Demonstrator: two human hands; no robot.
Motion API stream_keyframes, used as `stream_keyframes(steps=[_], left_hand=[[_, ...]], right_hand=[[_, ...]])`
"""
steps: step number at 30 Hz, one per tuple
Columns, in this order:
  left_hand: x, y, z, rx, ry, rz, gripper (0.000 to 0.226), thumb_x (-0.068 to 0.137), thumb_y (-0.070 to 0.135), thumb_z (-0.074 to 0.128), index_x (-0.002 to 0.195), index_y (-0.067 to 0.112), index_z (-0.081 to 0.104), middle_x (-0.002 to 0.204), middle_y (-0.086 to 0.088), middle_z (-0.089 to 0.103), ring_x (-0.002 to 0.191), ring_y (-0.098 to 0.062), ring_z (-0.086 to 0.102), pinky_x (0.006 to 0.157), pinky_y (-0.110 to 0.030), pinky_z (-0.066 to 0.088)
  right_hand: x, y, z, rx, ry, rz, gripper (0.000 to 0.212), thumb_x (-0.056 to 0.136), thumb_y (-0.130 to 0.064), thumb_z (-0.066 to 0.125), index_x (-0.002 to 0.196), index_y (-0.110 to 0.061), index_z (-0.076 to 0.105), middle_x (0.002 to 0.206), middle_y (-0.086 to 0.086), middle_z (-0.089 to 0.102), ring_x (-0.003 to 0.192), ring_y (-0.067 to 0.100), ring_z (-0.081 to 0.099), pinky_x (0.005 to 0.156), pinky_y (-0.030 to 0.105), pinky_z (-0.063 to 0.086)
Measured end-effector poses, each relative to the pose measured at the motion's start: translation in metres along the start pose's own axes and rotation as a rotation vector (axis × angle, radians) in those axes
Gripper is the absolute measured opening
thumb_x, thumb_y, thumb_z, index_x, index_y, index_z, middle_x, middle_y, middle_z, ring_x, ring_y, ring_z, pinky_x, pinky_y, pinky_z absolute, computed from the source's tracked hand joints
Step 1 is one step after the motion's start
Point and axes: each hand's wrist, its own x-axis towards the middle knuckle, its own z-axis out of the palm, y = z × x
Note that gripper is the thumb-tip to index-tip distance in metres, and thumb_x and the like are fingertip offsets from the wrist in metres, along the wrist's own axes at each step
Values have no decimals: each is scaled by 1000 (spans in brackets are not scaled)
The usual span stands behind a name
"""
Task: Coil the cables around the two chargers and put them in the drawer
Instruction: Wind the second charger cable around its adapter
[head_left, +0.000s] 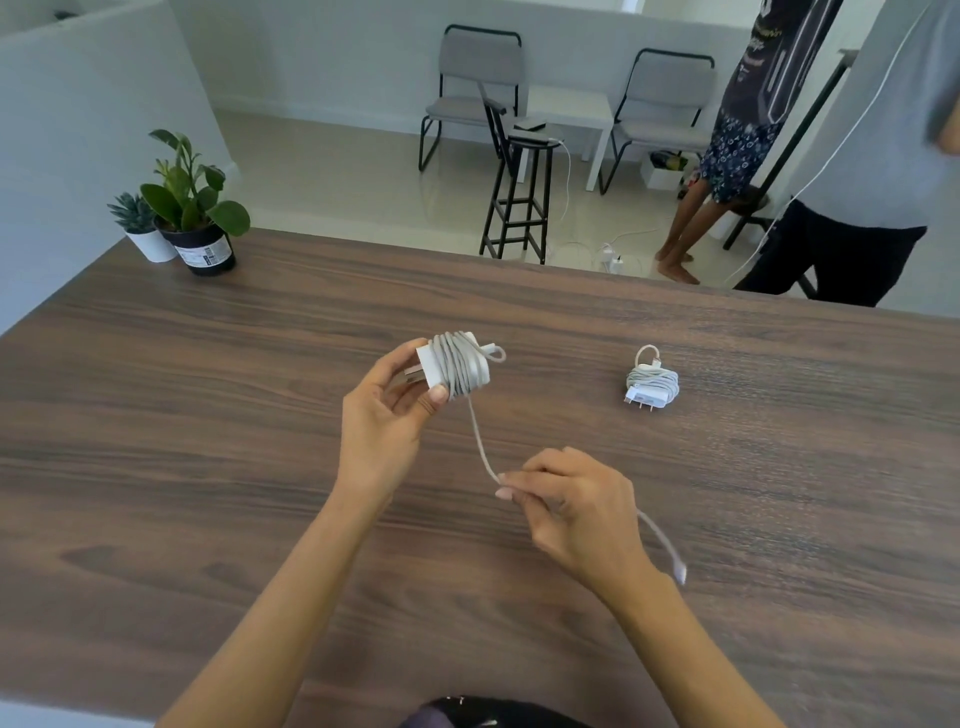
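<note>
Above a wooden surface (208, 415), the left hand (384, 415) grips a white charger (452, 364) with its prongs clear of the wraps, while the right hand (566, 504) pinches the loose cable (480, 441) taut to finish coiling it. To the right, a second charger (652, 387) lies already wound; no drawer is visible.

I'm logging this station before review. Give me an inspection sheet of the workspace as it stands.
Surface: wooden table, bare around the work.
Job's things: held charger, partly wrapped; second charger fully coiled, lying on the table to the right. Drawer: not seen.
Clutter: two potted plants at the far left corner.
Grips: left hand holds the charger; right hand pinches the loose cable.
Cables: loose tail trails past the right hand.
Surroundings: chairs, stool, two people standing beyond.
</note>
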Motion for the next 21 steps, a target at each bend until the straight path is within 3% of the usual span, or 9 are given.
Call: stream_keyframes(steps=[6,9,12,17,21], left_hand=[[3,-30,-9,179,16,1,54,75,-6,71,118,25,58,112,-6,67,105,-21,64,97,-45,49],[-8,-34,-2,280,-37,50,63,72,-8,73,115,35,57,114,1,65,105,-15,63,97,-40,50],[-20,-34,2,348,-103,103,66,69,-11,73,116,31,57,118,12,61,107,-11,62,97,-34,49],[-37,-22,4,298,-228,121,57,71,-2,74,119,24,58,117,15,61,113,-13,58,96,-30,48],[-50,-6,11,115,-343,13,55,70,1,72,120,20,59,120,3,62,114,-23,58,98,-33,47]], right_hand=[[6,-14,-19,55,-71,17,7,77,-32,70,73,-29,74,69,-14,64,58,11,56,48,27,47],[19,-20,-29,78,-40,1,11,78,-32,67,71,-28,73,69,-14,64,58,11,54,48,28,46],[37,-14,-37,21,50,-40,8,78,-27,71,71,-27,74,70,-14,66,58,10,52,47,29,45],[60,1,-47,-17,165,-116,11,74,-13,78,72,-23,76,72,-9,69,57,15,51,47,31,42],[74,11,-46,84,157,-66,5,77,-22,73,74,-22,77,72,-7,71,59,16,55,54,32,44]])
